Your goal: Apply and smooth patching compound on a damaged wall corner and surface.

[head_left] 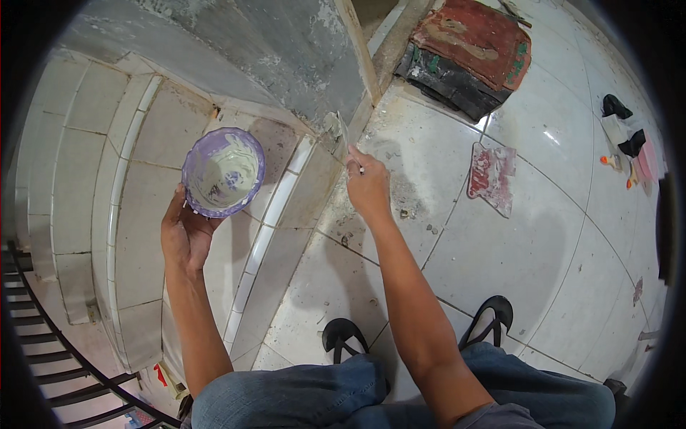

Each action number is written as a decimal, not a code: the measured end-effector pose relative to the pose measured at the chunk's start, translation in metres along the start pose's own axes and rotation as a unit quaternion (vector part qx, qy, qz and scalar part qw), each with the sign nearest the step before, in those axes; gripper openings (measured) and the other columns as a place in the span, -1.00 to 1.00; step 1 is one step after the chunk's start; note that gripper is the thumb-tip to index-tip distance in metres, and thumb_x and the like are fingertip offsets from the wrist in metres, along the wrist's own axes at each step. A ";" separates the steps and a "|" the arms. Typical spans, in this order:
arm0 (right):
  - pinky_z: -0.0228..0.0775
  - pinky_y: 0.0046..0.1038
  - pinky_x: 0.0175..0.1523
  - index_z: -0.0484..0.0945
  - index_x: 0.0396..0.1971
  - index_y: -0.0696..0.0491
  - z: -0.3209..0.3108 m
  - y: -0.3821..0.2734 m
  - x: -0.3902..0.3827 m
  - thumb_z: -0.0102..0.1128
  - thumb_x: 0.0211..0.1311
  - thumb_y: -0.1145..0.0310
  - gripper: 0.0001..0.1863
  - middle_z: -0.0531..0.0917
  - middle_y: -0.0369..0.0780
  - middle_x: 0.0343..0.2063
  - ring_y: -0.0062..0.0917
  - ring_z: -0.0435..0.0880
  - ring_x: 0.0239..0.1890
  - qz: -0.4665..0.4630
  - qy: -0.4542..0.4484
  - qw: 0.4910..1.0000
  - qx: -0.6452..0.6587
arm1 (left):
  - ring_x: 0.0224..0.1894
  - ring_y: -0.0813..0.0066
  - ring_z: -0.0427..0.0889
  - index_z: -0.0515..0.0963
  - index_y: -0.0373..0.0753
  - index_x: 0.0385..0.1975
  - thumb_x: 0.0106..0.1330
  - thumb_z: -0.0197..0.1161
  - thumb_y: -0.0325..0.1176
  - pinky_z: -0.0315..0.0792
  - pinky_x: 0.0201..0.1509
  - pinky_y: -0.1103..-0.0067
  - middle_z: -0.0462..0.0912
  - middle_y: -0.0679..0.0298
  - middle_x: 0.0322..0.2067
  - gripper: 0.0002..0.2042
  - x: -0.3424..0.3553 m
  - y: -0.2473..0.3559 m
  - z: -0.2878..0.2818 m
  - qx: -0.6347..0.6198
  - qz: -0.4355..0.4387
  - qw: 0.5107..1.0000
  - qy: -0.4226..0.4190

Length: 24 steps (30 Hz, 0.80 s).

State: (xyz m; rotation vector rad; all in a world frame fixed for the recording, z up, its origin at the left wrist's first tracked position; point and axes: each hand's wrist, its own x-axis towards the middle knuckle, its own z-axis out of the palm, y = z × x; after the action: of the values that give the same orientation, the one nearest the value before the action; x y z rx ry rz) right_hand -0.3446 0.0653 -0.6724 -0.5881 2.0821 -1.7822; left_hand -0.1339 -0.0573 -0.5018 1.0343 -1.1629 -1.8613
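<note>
My left hand (187,236) grips a purple bowl (206,148) from below and its near left side. Pale, creamy putty (241,166) coats the bowl's inside. In my right hand (370,184) is a putty knife (344,131), its handle mostly covered by my fingers. The thin blade points up at the bottom corner of a grey, patchy wall (286,68), beside some whitish filler. Whether the blade touches the wall I cannot tell. A red plastic spreader (491,177), smeared with white, lies on the tiles right of my right hand.
A worn red-and-black bag (464,57) sits on the floor at the top. Tiled steps (146,186) drop to the left toward a black railing (64,350). Crumbs of debris (406,213) dot the tiles. Black items and orange-tipped pieces (609,162) lie far right.
</note>
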 end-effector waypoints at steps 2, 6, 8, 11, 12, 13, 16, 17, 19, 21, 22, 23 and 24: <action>0.42 -0.38 -0.05 0.59 -0.03 0.07 -0.002 -0.009 -0.015 0.05 0.23 0.46 -0.68 0.66 -0.02 -0.29 -0.26 0.64 -0.23 0.014 -0.048 0.998 -0.050 | 0.04 0.17 0.54 0.36 -0.35 0.06 0.41 0.02 -0.23 0.49 0.12 0.19 0.48 0.07 0.03 -0.64 0.000 0.001 0.001 0.000 0.000 1.000 -0.002; 0.46 -0.43 -0.27 0.57 0.00 0.13 -0.008 -0.009 -0.036 0.03 0.26 0.47 -0.67 0.66 -0.11 -0.38 -0.40 0.63 -0.42 -0.018 -0.077 0.996 -0.027 | 0.05 0.17 0.53 0.36 -0.35 0.06 0.41 0.02 -0.23 0.48 0.13 0.18 0.47 0.07 0.04 -0.64 0.001 0.003 0.001 0.002 0.001 1.000 0.010; 0.34 -0.52 -0.57 0.53 0.04 0.18 -0.026 -0.013 -0.035 0.01 0.29 0.46 -0.66 0.59 -0.24 -0.49 -0.60 0.50 -0.63 0.199 -0.113 0.958 0.170 | 0.06 0.17 0.53 0.36 -0.35 0.06 0.41 0.02 -0.23 0.48 0.13 0.18 0.46 0.07 0.04 -0.64 0.001 0.003 0.001 0.005 0.004 1.000 0.017; 0.13 -0.59 -0.72 0.50 0.07 0.21 -0.037 -0.015 -0.007 -0.01 0.31 0.44 -0.64 0.49 -0.32 -0.55 -0.73 0.34 -0.74 0.175 -0.090 0.965 0.176 | 0.06 0.18 0.53 0.36 -0.35 0.05 0.42 0.01 -0.23 0.48 0.12 0.18 0.46 0.08 0.05 -0.65 0.001 0.001 0.003 -0.002 0.002 1.000 0.009; 0.13 -0.59 -0.72 0.50 0.07 0.21 -0.034 -0.012 0.002 -0.01 0.31 0.44 -0.64 0.49 -0.32 -0.55 -0.73 0.34 -0.74 0.174 -0.090 0.965 0.176 | 0.05 0.19 0.53 0.36 -0.35 0.05 0.42 0.01 -0.23 0.48 0.12 0.18 0.46 0.09 0.04 -0.65 0.002 0.001 0.000 0.002 -0.003 1.000 0.004; 0.14 -0.59 -0.71 0.50 0.07 0.20 -0.030 -0.006 0.011 -0.02 0.31 0.45 -0.64 0.49 -0.32 -0.55 -0.72 0.34 -0.74 0.126 -0.082 0.981 0.125 | 0.05 0.19 0.53 0.36 -0.34 0.06 0.42 0.01 -0.23 0.48 0.12 0.19 0.47 0.09 0.03 -0.65 0.002 0.001 -0.001 0.007 -0.009 1.000 -0.002; 0.28 -0.49 -0.33 0.56 0.01 0.16 -0.024 -0.014 0.018 0.00 0.27 0.40 -0.65 0.57 -0.13 -0.37 -0.44 0.49 -0.42 0.076 -0.086 0.992 0.044 | 0.04 0.21 0.53 0.36 -0.33 0.06 0.42 0.01 -0.23 0.49 0.11 0.19 0.48 0.11 0.02 -0.66 0.000 0.001 0.000 0.007 -0.014 1.000 -0.007; 0.41 -0.40 0.04 0.60 -0.05 0.12 -0.024 -0.021 0.018 0.04 0.23 0.35 -0.67 0.65 0.05 -0.18 -0.17 0.65 -0.11 0.074 -0.097 0.992 0.013 | 0.04 0.21 0.53 0.36 -0.33 0.06 0.42 0.01 -0.23 0.49 0.11 0.19 0.48 0.11 0.02 -0.66 -0.001 0.001 0.001 0.007 -0.012 1.000 -0.005; 0.39 -0.41 0.07 0.60 -0.06 0.12 -0.029 -0.027 0.009 0.05 0.22 0.35 -0.67 0.65 0.04 -0.18 -0.18 0.65 -0.13 0.071 -0.118 0.990 0.022 | 0.04 0.23 0.54 0.37 -0.32 0.05 0.42 0.00 -0.23 0.50 0.10 0.20 0.48 0.12 0.02 -0.66 -0.001 0.000 0.003 -0.001 -0.018 1.000 -0.016; 0.38 -0.41 0.09 0.61 -0.06 0.13 -0.038 -0.031 -0.001 0.06 0.21 0.35 -0.67 0.66 0.02 -0.18 -0.19 0.65 -0.14 0.069 -0.135 0.988 0.031 | 0.04 0.24 0.54 0.37 -0.32 0.05 0.42 0.00 -0.23 0.50 0.10 0.21 0.48 0.13 0.02 -0.67 -0.001 0.001 0.003 0.002 -0.021 1.000 -0.008; 0.44 -0.42 -0.03 0.59 -0.04 0.14 -0.044 -0.033 -0.006 0.05 0.23 0.37 -0.66 0.67 -0.02 -0.26 -0.26 0.64 -0.28 0.080 -0.175 0.981 0.033 | 0.04 0.24 0.54 0.37 -0.32 0.05 0.42 0.01 -0.24 0.50 0.10 0.21 0.48 0.13 0.02 -0.67 -0.001 0.001 0.004 0.006 -0.025 1.000 0.001; 0.50 -0.42 -0.16 0.57 -0.01 0.16 -0.051 -0.035 -0.010 0.03 0.24 0.38 -0.65 0.69 -0.06 -0.34 -0.33 0.64 -0.42 0.091 -0.215 0.972 0.035 | 0.04 0.24 0.54 0.37 -0.32 0.05 0.42 0.01 -0.24 0.50 0.10 0.21 0.48 0.13 0.02 -0.67 -0.001 0.001 0.003 0.006 -0.026 1.000 -0.001; 0.50 -0.42 -0.16 0.57 -0.01 0.16 -0.058 -0.038 -0.012 0.03 0.24 0.38 -0.65 0.69 -0.06 -0.34 -0.33 0.64 -0.42 0.092 -0.214 0.972 0.035 | 0.04 0.25 0.54 0.38 -0.31 0.03 0.42 0.02 -0.24 0.50 0.09 0.20 0.48 0.15 0.01 -0.69 0.000 0.000 0.002 0.011 -0.018 1.000 0.001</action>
State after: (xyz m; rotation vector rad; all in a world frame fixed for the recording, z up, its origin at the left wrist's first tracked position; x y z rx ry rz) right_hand -0.3601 0.1162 -0.6260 -0.6679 1.7141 -1.4644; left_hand -0.1356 -0.0566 -0.5009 1.0768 -1.1732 -1.8782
